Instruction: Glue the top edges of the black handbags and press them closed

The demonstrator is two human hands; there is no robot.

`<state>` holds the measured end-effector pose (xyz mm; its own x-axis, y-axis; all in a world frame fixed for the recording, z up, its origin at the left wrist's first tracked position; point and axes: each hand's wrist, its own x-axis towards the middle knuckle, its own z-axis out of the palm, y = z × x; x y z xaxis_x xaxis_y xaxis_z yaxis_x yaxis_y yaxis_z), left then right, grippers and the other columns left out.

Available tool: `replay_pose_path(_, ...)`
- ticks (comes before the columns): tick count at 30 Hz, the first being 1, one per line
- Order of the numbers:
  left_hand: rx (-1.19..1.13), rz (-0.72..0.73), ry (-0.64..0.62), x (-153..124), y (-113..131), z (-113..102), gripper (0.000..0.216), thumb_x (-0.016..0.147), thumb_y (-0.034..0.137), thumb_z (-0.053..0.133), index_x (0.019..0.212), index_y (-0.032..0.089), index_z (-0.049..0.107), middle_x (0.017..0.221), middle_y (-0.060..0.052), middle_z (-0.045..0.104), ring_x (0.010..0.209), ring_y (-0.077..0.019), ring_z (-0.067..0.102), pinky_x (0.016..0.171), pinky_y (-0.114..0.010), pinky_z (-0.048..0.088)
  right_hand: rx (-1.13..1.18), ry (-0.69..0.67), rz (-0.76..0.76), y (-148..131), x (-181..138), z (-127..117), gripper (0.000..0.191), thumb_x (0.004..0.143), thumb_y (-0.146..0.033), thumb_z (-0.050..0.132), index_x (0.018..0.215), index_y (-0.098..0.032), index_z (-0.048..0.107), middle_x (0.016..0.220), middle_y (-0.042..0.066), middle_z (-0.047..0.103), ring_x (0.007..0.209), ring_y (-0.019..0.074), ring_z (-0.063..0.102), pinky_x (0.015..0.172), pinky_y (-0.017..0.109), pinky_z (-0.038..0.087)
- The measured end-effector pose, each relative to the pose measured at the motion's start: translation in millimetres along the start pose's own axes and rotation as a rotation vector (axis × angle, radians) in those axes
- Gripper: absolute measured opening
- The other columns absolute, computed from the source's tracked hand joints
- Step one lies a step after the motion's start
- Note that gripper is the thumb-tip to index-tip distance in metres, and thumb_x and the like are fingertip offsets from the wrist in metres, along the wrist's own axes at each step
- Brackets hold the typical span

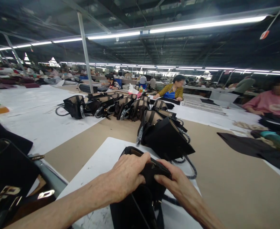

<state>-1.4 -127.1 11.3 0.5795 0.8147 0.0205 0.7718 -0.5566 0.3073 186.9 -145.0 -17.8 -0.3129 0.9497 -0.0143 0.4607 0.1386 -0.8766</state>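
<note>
A black handbag (pixel 125 206) stands on a white board (pixel 94 168) right in front of me. My left hand (pixel 128 173) is closed over the bag's top edge, thumb on the near face and fingers reaching over the rim. On the right side of the same edge, my right hand (pixel 172 176) pinches the rim between thumb and fingers. Metal fittings show low on the bag's right side, and a dark handle runs out to the right beneath my right hand. The bag's inside is mostly hidden by my hands.
Just beyond, a black bag (pixel 168 138) leans among others; a row of similar bags (pixel 104 105) runs back left. More bags with gold clasps (pixel 8 165) crowd the left. Dark fabric pieces (pixel 242 144) lie right. A bottle (pixel 0 107) stands far left. Co-workers sit across the table.
</note>
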Motion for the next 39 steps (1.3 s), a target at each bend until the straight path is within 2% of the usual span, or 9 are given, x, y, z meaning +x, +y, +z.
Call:
replay_pose_path(5, -0.058, 0.103, 0.08, -3.3, 0.2, 0.6, 0.024, 0.071, 0.009, 0.048, 0.091, 0.023, 0.046, 0.079, 0.004, 0.059, 0.071, -0.0139, 0.055, 0.061, -0.023, 0.037, 0.029, 0.013, -0.009, -0.1, 0.4, -0.4, 0.017, 0.077, -0.02, 0.047, 0.09, -0.018, 0.057, 0.08, -0.001, 0.058, 0.082, 0.0196, 0.052, 0.069, 0.026, 0.039)
replay_pose_path(8, -0.123, 0.172, 0.078, -4.7, -1.1, 0.1, 0.023, 0.072, 0.006, 0.046, 0.088, 0.022, 0.049, 0.078, 0.005, 0.059, 0.072, -0.0119, 0.054, 0.063, -0.021, 0.037, -0.001, 0.019, 0.012, 0.1, 1.4, -1.1, 0.015, 0.075, -0.02, 0.048, 0.088, -0.019, 0.057, 0.08, -0.002, 0.059, 0.082, 0.0192, 0.053, 0.07, 0.027, 0.038)
replay_pose_path(11, -0.111, 0.216, 0.063, -4.0, -2.9, 1.4, 0.027, 0.075, 0.006, 0.044, 0.093, 0.024, 0.054, 0.084, 0.004, 0.061, 0.077, -0.0128, 0.056, 0.068, -0.022, 0.039, -0.006, 0.021, 0.039, 0.9, 1.8, -1.4, 0.013, 0.074, -0.018, 0.049, 0.085, -0.019, 0.055, 0.083, -0.003, 0.061, 0.08, 0.0178, 0.053, 0.069, 0.027, 0.037)
replay_pose_path(14, -0.08, 0.227, 0.046, -2.2, -4.4, 3.9, 0.032, 0.077, 0.006, 0.044, 0.099, 0.026, 0.056, 0.089, 0.002, 0.063, 0.082, -0.0143, 0.057, 0.072, -0.023, 0.04, -0.003, 0.026, 0.053, 2.0, 0.6, -1.0, 0.011, 0.074, -0.018, 0.049, 0.083, -0.019, 0.054, 0.084, -0.002, 0.061, 0.08, 0.0175, 0.053, 0.068, 0.026, 0.037)
replay_pose_path(18, -0.051, 0.228, 0.026, -0.1, -4.0, 5.6, 0.03, 0.079, 0.008, 0.043, 0.096, 0.026, 0.059, 0.088, 0.001, 0.063, 0.08, -0.0147, 0.057, 0.071, -0.024, 0.04, -0.004, 0.029, 0.047, 3.7, -1.1, -0.3, 0.01, 0.073, -0.019, 0.049, 0.082, -0.019, 0.054, 0.083, -0.002, 0.06, 0.079, 0.0174, 0.052, 0.066, 0.026, 0.037)
replay_pose_path(24, -0.141, 0.125, 0.093, -3.6, -2.0, 3.1, 0.034, 0.074, 0.007, 0.045, 0.103, 0.024, 0.05, 0.081, 0.003, 0.06, 0.075, -0.0133, 0.055, 0.064, -0.022, 0.039, 0.018, 0.029, 0.022, 5.9, 0.1, -0.1, 0.011, 0.075, -0.018, 0.049, 0.084, -0.02, 0.054, 0.08, -0.003, 0.058, 0.079, 0.0172, 0.052, 0.065, 0.026, 0.036)
replay_pose_path(29, -0.073, 0.275, 0.031, -5.5, -4.0, 0.4, 0.045, 0.076, 0.004, 0.041, 0.112, 0.03, 0.049, 0.091, 0.003, 0.059, 0.083, -0.0134, 0.056, 0.072, -0.023, 0.039, 0.004, 0.028, 0.031, 5.9, 1.8, 0.1, 0.006, 0.074, -0.018, 0.051, 0.08, -0.02, 0.051, 0.073, -0.004, 0.054, 0.077, 0.0165, 0.052, 0.065, 0.026, 0.036)
replay_pose_path(33, 0.005, 0.266, -0.003, -2.6, -3.3, -0.6, 0.042, 0.078, 0.005, 0.041, 0.107, 0.031, 0.056, 0.083, 0.002, 0.059, 0.075, -0.0134, 0.056, 0.065, -0.023, 0.039, -0.013, 0.038, 0.039, 5.9, -0.2, 0.1, 0.005, 0.074, -0.017, 0.051, 0.077, -0.021, 0.049, 0.07, -0.005, 0.052, 0.078, 0.0164, 0.052, 0.066, 0.026, 0.036)
replay_pose_path(39, -0.035, 0.271, 0.029, 0.1, -5.1, 3.1, 0.044, 0.077, 0.005, 0.042, 0.112, 0.028, 0.054, 0.092, 0.0, 0.063, 0.084, -0.0157, 0.058, 0.073, -0.025, 0.041, -0.015, 0.031, 0.025, 7.1, -3.2, 0.6, 0.005, 0.076, -0.017, 0.051, 0.079, -0.021, 0.049, 0.081, -0.005, 0.058, 0.077, 0.0157, 0.052, 0.064, 0.026, 0.036)
